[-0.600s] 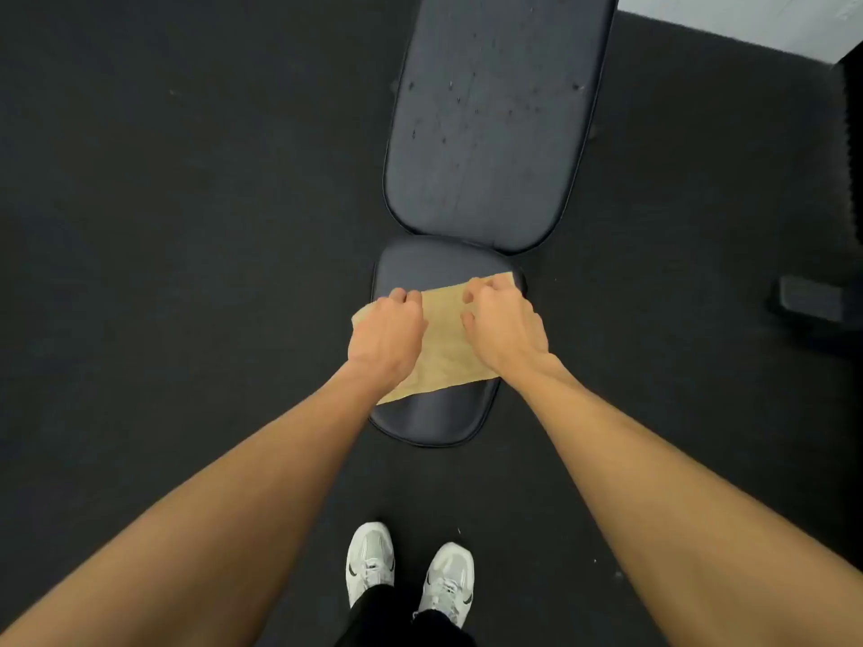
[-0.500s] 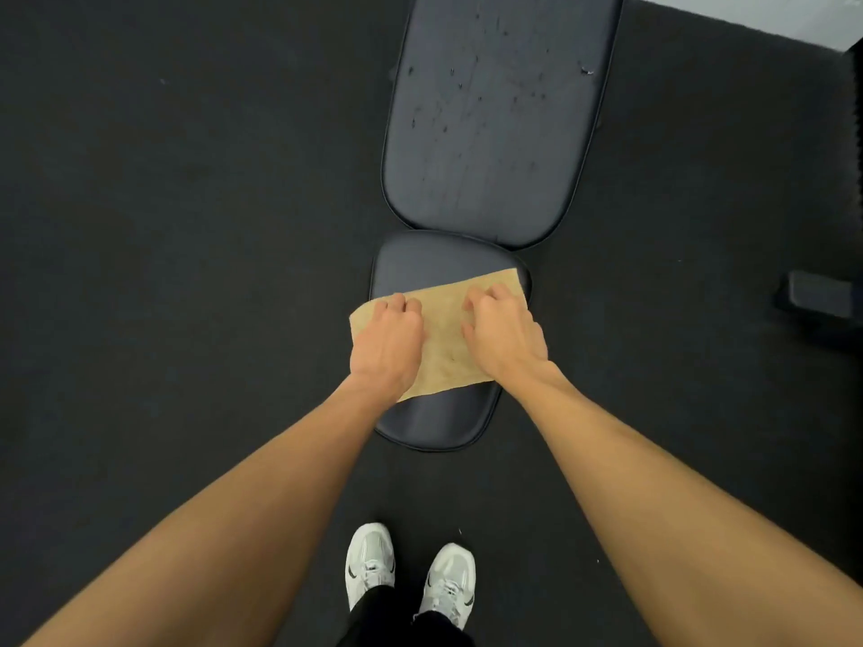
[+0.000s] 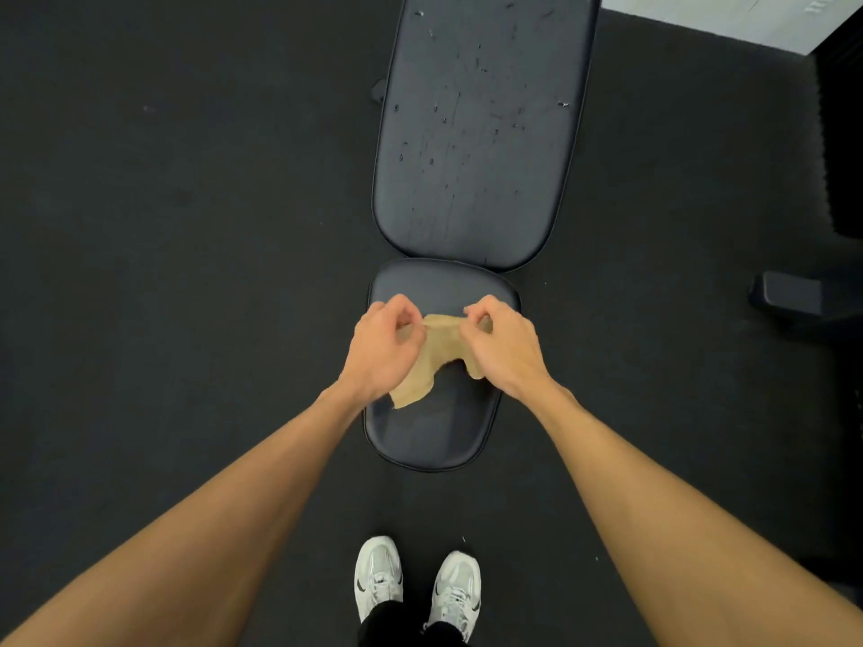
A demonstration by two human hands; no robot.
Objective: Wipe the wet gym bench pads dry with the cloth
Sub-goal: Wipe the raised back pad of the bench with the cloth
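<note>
A tan cloth hangs bunched over the small black seat pad of a gym bench. My left hand pinches the cloth's far left corner and my right hand pinches its far right corner, both with curled fingers. The cloth's near edge droops onto the seat pad. Beyond it lies the long black back pad, dotted with water drops and streaks.
Dark rubber flooring surrounds the bench. A black block-shaped object sits on the floor to the right. A pale wall strip shows at the far right corner. My white trainers stand just behind the seat pad.
Both hands went from pressing the cloth flat on the seat pad to pinching its far corners and lifting it, so the cloth now bunches and hangs.
</note>
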